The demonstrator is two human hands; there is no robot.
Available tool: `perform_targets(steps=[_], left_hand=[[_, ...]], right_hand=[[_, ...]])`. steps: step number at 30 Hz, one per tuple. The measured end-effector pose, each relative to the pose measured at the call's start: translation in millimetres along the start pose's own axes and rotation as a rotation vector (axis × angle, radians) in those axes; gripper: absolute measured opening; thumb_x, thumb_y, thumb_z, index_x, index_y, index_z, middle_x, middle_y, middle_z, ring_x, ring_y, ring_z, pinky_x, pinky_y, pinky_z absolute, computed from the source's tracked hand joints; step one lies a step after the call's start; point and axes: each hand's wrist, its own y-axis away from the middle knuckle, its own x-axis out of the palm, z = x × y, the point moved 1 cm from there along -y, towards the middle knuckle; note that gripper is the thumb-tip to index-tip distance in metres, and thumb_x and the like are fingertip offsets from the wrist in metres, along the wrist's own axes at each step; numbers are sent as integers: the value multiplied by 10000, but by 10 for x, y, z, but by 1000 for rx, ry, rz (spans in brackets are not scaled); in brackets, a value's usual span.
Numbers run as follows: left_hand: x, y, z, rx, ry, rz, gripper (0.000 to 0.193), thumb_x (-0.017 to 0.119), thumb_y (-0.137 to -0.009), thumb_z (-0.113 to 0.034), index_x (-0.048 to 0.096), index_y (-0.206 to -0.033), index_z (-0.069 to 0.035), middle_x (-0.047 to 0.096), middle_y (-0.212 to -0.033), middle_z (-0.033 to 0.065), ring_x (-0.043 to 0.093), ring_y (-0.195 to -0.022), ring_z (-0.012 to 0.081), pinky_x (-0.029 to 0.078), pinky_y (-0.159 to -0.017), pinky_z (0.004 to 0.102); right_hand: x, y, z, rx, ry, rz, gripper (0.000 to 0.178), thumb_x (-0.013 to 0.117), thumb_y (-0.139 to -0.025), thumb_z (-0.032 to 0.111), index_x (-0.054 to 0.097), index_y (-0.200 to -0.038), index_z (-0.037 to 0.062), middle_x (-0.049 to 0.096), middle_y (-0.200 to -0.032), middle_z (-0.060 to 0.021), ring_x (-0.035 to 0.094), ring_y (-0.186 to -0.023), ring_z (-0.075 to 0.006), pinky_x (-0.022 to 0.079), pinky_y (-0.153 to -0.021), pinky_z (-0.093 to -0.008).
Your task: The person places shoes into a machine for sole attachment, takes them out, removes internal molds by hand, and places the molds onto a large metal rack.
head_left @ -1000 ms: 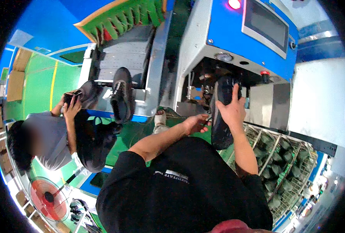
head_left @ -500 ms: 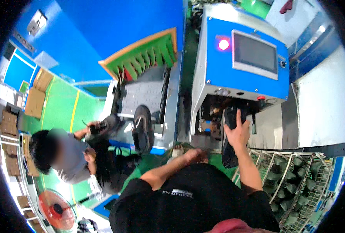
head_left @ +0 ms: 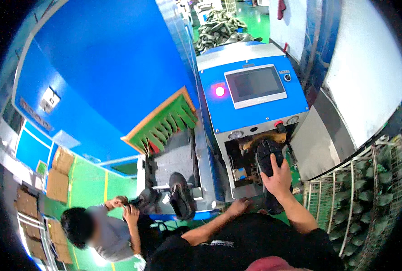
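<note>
A black shoe (head_left: 269, 156) is in the front opening of the blue-and-white machine (head_left: 214, 113), its treaded sole facing up. My right hand (head_left: 279, 176) grips it from above, thumb on one side and fingers over the sole. Beyond the shoe's far end, a curved yellow-brown piece (head_left: 266, 139) shows inside the opening. My left hand (head_left: 241, 206) is low at the machine's front, left of the shoe. Its fingers are blurred and small, so their hold is unclear.
Another black shoe (head_left: 181, 196) lies on the conveyor's end at left, by a green-fringed opening (head_left: 165, 124). A co-worker (head_left: 113, 232) handles a shoe (head_left: 144, 200) there. At right stands a wire rack (head_left: 341, 212) of dark foot-shaped forms. The machine's panel has a screen (head_left: 255, 86).
My view has tilted up and turned, so the machine sits lower and further left. The yellow-brown piece now shows by the shoe. My right hand stays on the shoe; the co-worker's hands have come together.
</note>
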Motion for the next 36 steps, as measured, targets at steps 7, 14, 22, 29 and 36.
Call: perform_targets(steps=[7, 14, 22, 29, 36], left_hand=[[-289, 218, -1636, 372, -119, -391, 287, 584, -974, -196, 627, -1198, -21, 670, -1107, 198, 648, -1030, 350, 507, -898, 417], [-275, -854, -2478, 832, -743, -629, 337, 509, -986, -306, 696, -1189, -113, 618, -1325, 85, 506, -1298, 336, 401, -1074, 506], [-308, -1292, -2803, 333, -976, -444, 356, 562, -899, -341, 784, -867, -65, 741, -935, 172, 727, -869, 357, 568, -764, 488], [-225, -1280, -2841, 293, -1008, -355, 287, 565, -892, -260, 784, -934, -79, 741, -1022, 171, 716, -966, 331, 547, -821, 451], [-213, -1264, -2762, 496, -985, -636, 326, 578, -868, -301, 743, -744, -49, 713, -822, 142, 690, -790, 342, 552, -687, 515]], right_hand=[[-37, 142, -25, 181, -52, -12, 958, 794, -753, 345, 309, -1535, 76, 508, -1236, -341, 575, -1046, -500, 518, -852, -523], [78, 231, -19, 222, -59, 6, 1023, 763, -796, 249, 142, -1544, -69, 463, -1323, -305, 534, -1148, -438, 514, -887, -474], [134, 251, 87, 268, -150, -19, 994, 782, -760, 458, 326, -1461, -80, 507, -1285, -306, 583, -1040, -438, 513, -846, -484], [99, 346, 108, 207, -38, -167, 873, 789, -758, 414, 415, -1416, -21, 512, -1288, -349, 590, -1044, -480, 509, -874, -495], [284, 347, -116, 244, -142, -15, 691, 704, -796, 239, 461, -1374, -52, 522, -1315, -312, 557, -1141, -462, 480, -949, -512]])
